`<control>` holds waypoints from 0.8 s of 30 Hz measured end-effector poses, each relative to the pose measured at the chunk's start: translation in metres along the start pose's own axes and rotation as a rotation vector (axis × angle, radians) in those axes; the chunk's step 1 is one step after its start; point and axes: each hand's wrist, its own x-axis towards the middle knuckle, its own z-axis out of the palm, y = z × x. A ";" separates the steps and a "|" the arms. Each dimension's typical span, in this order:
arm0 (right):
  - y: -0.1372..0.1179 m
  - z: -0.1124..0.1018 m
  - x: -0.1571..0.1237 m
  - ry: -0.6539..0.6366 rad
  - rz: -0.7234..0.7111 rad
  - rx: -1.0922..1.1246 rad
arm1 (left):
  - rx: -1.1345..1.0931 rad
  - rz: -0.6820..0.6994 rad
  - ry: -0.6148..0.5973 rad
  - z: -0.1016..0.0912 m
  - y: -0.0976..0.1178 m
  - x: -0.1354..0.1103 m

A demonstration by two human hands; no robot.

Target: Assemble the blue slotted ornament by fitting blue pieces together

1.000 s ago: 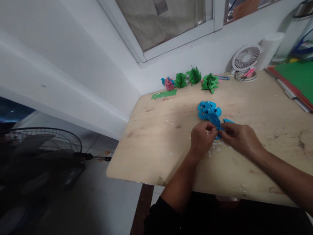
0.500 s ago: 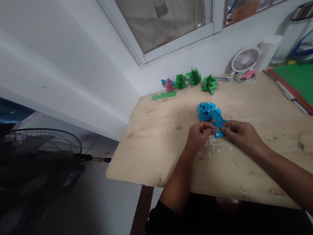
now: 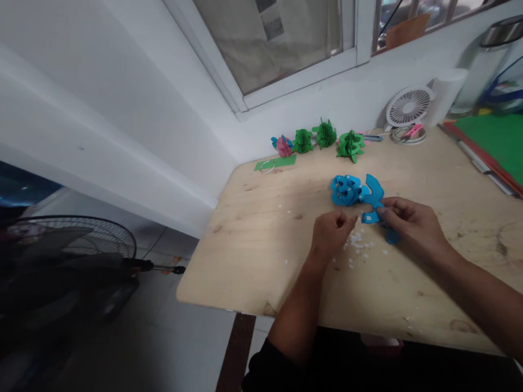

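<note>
My right hand [image 3: 411, 226] pinches a flat blue paper cut-out [image 3: 373, 198] just above the wooden table [image 3: 286, 256]; a small white square sits on the piece. My left hand [image 3: 332, 233] is curled a little to the left of it, thumb and fingers pinched together on something too small to make out. A folded blue paper ornament [image 3: 345, 190] lies on the table just beyond both hands. Several small white scraps [image 3: 357, 242] lie scattered between and below my hands.
At the back by the wall stand green paper ornaments [image 3: 324, 136] and a pink and blue one [image 3: 281, 144], beside a green strip [image 3: 278, 161]. A small white fan [image 3: 408, 106], tape with pink scissors [image 3: 411, 133] and a green sheet [image 3: 494, 141] lie right. A floor fan [image 3: 69, 245] stands left.
My right hand has lifted the blue cut-out up and to the right, away from my left hand. My left hand has drawn back slightly, still pinched.
</note>
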 end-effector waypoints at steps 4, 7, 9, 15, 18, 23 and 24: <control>0.001 -0.001 0.000 0.013 -0.037 -0.009 | -0.086 0.115 -0.010 0.000 0.000 0.000; 0.000 -0.001 -0.001 0.013 -0.048 -0.013 | -0.087 0.133 0.001 0.001 -0.001 0.000; 0.000 -0.001 -0.001 0.011 -0.049 -0.014 | -0.075 0.106 0.006 0.002 0.000 -0.001; 0.003 -0.001 0.000 0.011 -0.072 -0.035 | -0.107 -0.003 0.007 0.000 0.001 -0.002; 0.003 -0.001 0.000 0.017 -0.068 -0.035 | -0.139 0.010 -0.067 0.000 -0.001 -0.001; 0.005 -0.002 0.000 0.019 -0.086 -0.024 | -0.154 -0.074 -0.006 0.000 0.001 -0.001; 0.005 -0.002 0.000 0.019 -0.085 -0.029 | -0.184 -0.094 -0.016 -0.001 0.002 -0.001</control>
